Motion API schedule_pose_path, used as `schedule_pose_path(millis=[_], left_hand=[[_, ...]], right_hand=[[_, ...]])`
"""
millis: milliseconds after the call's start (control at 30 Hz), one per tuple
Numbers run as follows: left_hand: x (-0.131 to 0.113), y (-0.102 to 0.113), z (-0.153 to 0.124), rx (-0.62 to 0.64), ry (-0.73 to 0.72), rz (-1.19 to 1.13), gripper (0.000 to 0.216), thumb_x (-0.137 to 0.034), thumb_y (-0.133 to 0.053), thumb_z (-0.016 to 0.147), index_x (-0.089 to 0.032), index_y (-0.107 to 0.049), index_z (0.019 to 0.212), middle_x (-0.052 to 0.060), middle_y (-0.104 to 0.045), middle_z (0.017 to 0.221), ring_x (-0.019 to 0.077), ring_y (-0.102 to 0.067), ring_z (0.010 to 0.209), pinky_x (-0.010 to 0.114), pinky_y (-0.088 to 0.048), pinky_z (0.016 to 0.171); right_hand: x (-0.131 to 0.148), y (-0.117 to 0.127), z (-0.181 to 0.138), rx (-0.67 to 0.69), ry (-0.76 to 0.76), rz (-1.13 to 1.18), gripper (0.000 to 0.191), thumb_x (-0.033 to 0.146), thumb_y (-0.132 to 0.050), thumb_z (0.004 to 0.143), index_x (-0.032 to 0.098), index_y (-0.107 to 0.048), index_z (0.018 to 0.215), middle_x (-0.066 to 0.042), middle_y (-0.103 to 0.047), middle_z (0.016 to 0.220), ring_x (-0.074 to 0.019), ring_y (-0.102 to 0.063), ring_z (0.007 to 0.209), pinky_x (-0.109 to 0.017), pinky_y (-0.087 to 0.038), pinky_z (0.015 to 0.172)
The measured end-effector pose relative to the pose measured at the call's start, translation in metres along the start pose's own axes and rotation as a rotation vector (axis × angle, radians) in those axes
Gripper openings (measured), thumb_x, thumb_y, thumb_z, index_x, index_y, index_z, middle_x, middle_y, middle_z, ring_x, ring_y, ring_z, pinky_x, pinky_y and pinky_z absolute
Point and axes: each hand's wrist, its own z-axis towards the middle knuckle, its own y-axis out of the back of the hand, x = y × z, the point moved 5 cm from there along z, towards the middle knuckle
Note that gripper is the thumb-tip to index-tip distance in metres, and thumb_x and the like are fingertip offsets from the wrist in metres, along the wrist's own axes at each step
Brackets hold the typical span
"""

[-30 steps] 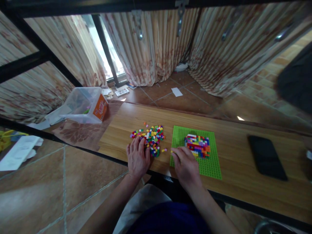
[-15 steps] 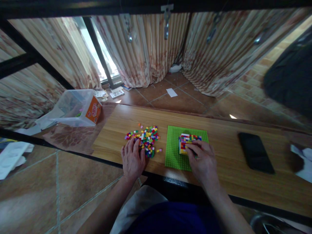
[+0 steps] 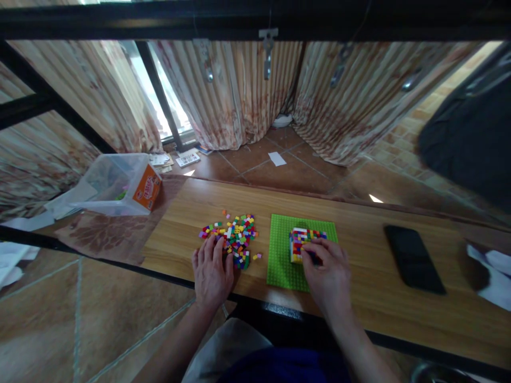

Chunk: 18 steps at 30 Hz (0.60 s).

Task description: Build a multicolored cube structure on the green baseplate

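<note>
My left hand (image 3: 213, 272) lies palm down at the near edge of a loose pile of small coloured building bricks (image 3: 241, 234), its fingers outstretched and touching the bricks. On a green studded baseplate (image 3: 278, 260) stands a low block built from multicoloured bricks (image 3: 297, 246), with a white brick along its far edge. Over the block's right and near side, my right hand (image 3: 328, 268) has thumb and forefinger pinched together against its top. Whatever is between those fingertips is too small and covered to make out. The hand hides part of the block and baseplate.
A black phone (image 3: 414, 259) lies on the wooden table (image 3: 371, 276) to the right, with crumpled white paper (image 3: 493, 271) beyond it. At the left stands a clear plastic box (image 3: 133, 183) with an orange label. Metal clips (image 3: 268, 53) hang from a dark bar overhead.
The view has tilted up slightly, so everything sits a little lower. My right hand stays pinched at the block, and my left hand remains on the pile, with little movement.
</note>
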Motion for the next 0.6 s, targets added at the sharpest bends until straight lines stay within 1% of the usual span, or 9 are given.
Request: schedule_pose_path(millis=[133, 333, 467, 600], left_hand=[[0.0, 0.0, 0.0, -0.009, -0.001, -0.01, 0.044, -0.035, -0.046, 0.096, -0.016, -0.054, 0.135, 0.017, -0.053, 0.143, 0.033, -0.048, 0.132, 0.052, -0.034, 0.11], [0.0, -0.001, -0.001, -0.002, 0.012, -0.019, 0.045, -0.035, -0.047, 0.095, -0.017, -0.054, 0.135, 0.017, -0.053, 0.144, 0.0325, -0.047, 0.132, 0.053, -0.033, 0.11], [0.0, -0.002, -0.002, 0.015, 0.02, -0.001, 0.045, -0.035, -0.048, 0.096, -0.016, -0.053, 0.136, 0.016, -0.052, 0.145, 0.0314, -0.046, 0.133, 0.051, -0.032, 0.111], [0.0, -0.001, -0.002, 0.025, 0.031, 0.013, 0.045, -0.034, -0.048, 0.096, -0.016, -0.053, 0.136, 0.015, -0.052, 0.146, 0.031, -0.047, 0.132, 0.051, -0.032, 0.111]], right_hand=[[0.001, 0.0, -0.006, -0.028, 0.07, -0.061, 0.016, 0.024, -0.06, 0.089, 0.019, -0.074, 0.086, -0.011, -0.067, 0.102, -0.0232, -0.061, 0.095, -0.042, -0.049, 0.086], [0.006, 0.002, -0.013, -0.029, 0.196, -0.161, 0.016, 0.02, -0.058, 0.091, 0.018, -0.073, 0.095, -0.012, -0.067, 0.109, -0.0236, -0.062, 0.099, -0.043, -0.049, 0.087], [0.005, 0.001, -0.016, -0.013, 0.229, -0.199, 0.016, 0.02, -0.059, 0.092, 0.016, -0.073, 0.097, -0.013, -0.067, 0.112, -0.0241, -0.062, 0.1, -0.043, -0.049, 0.087], [0.002, -0.001, -0.017, -0.017, 0.248, -0.208, 0.015, 0.022, -0.059, 0.092, 0.016, -0.073, 0.094, -0.013, -0.068, 0.11, -0.0238, -0.062, 0.098, -0.042, -0.048, 0.086]])
